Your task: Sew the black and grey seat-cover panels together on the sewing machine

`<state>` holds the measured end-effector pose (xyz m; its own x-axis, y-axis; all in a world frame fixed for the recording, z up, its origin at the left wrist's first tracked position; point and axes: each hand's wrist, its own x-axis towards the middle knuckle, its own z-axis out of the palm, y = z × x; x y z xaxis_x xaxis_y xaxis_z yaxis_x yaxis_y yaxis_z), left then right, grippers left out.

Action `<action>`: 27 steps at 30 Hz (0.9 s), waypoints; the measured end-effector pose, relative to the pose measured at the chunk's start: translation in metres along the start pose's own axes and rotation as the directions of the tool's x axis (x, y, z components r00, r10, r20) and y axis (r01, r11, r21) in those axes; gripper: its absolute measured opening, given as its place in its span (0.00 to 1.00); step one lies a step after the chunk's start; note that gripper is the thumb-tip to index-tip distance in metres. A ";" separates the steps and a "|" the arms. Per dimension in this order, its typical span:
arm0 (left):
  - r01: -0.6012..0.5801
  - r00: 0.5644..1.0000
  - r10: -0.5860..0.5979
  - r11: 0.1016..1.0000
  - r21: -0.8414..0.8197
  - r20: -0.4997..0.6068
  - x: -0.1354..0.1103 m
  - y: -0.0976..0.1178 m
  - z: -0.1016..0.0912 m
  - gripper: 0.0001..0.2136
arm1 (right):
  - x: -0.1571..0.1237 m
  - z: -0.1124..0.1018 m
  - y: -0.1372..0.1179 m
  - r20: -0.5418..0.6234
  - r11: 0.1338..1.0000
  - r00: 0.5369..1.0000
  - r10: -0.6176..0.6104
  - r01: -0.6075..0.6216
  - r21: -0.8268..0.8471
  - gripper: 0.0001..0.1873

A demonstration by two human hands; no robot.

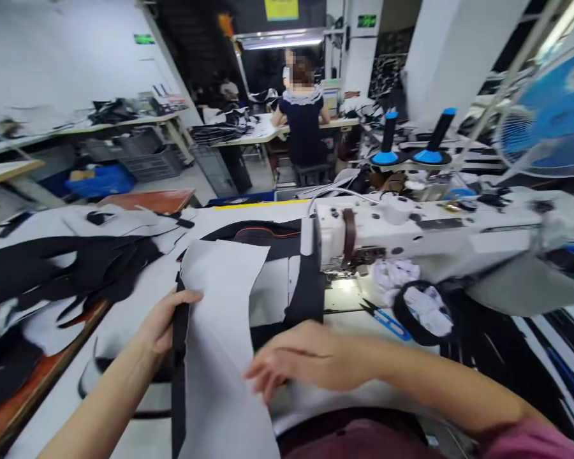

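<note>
My left hand [165,322] pinches the left edge of a long fabric panel [222,319], white on the face toward me, with a black strip along that edge. The panel hangs down toward my lap. At its right edge is my right hand [306,360], slightly blurred, fingers stretched loosely toward the panel; whether they touch it I cannot tell. Behind the panel, a black fabric piece [309,290] lies beside the sewing machine's [349,236] lit needle area. Blue thread snips [387,320] rest to the right of the needle plate.
Black and white cut pieces [110,261] are heaped at left. A black roll [423,312] lies near the snips. Two black thread cones [388,137] stand behind the machine, and a blue fan [550,115] is at right. Another person [303,127] sits at a table farther back.
</note>
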<state>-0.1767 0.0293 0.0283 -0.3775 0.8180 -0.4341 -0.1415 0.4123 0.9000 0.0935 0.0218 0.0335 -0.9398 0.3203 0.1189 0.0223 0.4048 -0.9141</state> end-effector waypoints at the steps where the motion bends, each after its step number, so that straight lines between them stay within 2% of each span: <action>1: 0.054 0.998 -0.055 0.998 -0.043 -0.010 0.004 -0.001 -0.008 0.24 | -0.011 -0.004 0.018 -0.075 0.988 0.997 0.014 -0.026 -0.151 0.17; 2: 0.083 0.996 -0.084 0.994 -0.070 -0.003 0.008 -0.002 -0.012 0.29 | -0.021 -0.009 0.038 -0.196 0.942 0.980 0.035 -0.097 -0.321 0.18; 3: 0.087 0.996 -0.086 0.993 -0.078 0.017 0.013 -0.004 -0.013 0.33 | -0.030 -0.012 0.059 -0.229 0.862 0.972 0.052 -0.160 -0.481 0.23; 5: 0.039 0.995 -0.034 0.998 -0.043 0.098 0.023 -0.009 -0.005 0.39 | -0.039 -0.016 0.101 -0.239 0.691 0.965 0.105 -0.244 -0.680 0.34; 6: 0.008 0.987 -0.008 1.000 0.003 0.158 0.028 -0.012 0.004 0.41 | -0.039 -0.016 0.118 -0.228 0.637 0.965 0.132 -0.259 -0.726 0.35; 8: -0.123 0.959 0.074 0.978 0.167 0.274 0.038 -0.022 0.029 0.43 | -0.033 -0.013 0.143 -0.193 0.607 0.968 0.163 -0.252 -0.754 0.35; 9: -0.252 0.931 0.151 0.925 0.286 0.331 0.043 -0.028 0.043 0.44 | -0.029 -0.009 0.149 -0.174 0.619 0.972 0.160 -0.236 -0.749 0.34; 10: -0.415 0.882 0.248 0.812 0.411 0.402 0.048 -0.036 0.059 0.45 | -0.024 -0.002 0.151 -0.149 0.639 0.978 0.147 -0.209 -0.740 0.33; 11: -0.585 0.801 0.346 0.627 0.514 0.489 0.052 -0.045 0.074 0.46 | -0.020 0.006 0.150 -0.126 0.662 0.983 0.134 -0.184 -0.726 0.31; 12: -0.726 0.687 0.413 0.390 0.566 0.598 0.055 -0.054 0.088 0.45 | -0.018 0.017 0.146 -0.105 0.684 0.986 0.127 -0.164 -0.710 0.27; 13: -0.817 0.563 0.427 0.153 0.557 0.708 0.058 -0.064 0.102 0.44 | -0.017 0.029 0.139 -0.088 0.703 0.988 0.128 -0.153 -0.694 0.23; 14: -0.862 0.453 0.397 -0.033 0.506 0.798 0.060 -0.075 0.113 0.41 | -0.017 0.041 0.132 -0.074 0.724 0.988 0.135 -0.149 -0.674 0.19; 15: -0.884 0.372 0.350 -0.150 0.443 0.860 0.061 -0.085 0.123 0.37 | -0.018 0.053 0.123 -0.061 0.747 0.987 0.146 -0.150 -0.647 0.15; 16: -0.894 0.322 0.316 -0.208 0.396 0.892 0.061 -0.094 0.131 0.33 | -0.020 0.063 0.114 -0.052 0.773 0.987 0.155 -0.154 -0.616 0.13; 17: -0.898 0.303 0.309 -0.226 0.379 0.901 0.061 -0.103 0.137 0.30 | -0.022 0.070 0.107 -0.045 0.801 0.987 0.153 -0.151 -0.579 0.11; 18: -0.892 0.312 0.336 -0.218 0.396 0.889 0.060 -0.110 0.141 0.26 | -0.025 0.074 0.101 -0.032 0.832 0.990 0.140 -0.135 -0.538 0.09; 20: -0.867 0.370 0.422 -0.164 0.471 0.827 0.057 -0.119 0.145 0.21 | -0.032 0.070 0.098 0.013 0.880 0.996 0.090 -0.073 -0.469 0.09; 23: -0.847 0.449 0.486 -0.034 0.530 0.750 0.053 -0.124 0.136 0.20 | -0.040 0.044 0.117 0.034 0.859 0.999 -0.007 0.024 -0.512 0.17; 25: -0.847 0.479 0.483 0.035 0.530 0.733 0.049 -0.124 0.123 0.21 | -0.043 0.026 0.136 -0.047 0.800 0.998 -0.047 0.010 -0.600 0.26; 27: -0.839 0.500 0.476 0.062 0.540 0.723 0.046 -0.124 0.109 0.21 | -0.041 0.017 0.153 -0.154 0.746 0.985 -0.073 -0.049 -0.664 0.29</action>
<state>-0.0764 0.0592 -0.1078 0.4052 0.8958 0.1827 0.8025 -0.4442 0.3983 0.1302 0.0561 -0.1174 -0.8751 0.4181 0.2438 0.2888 0.8553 -0.4302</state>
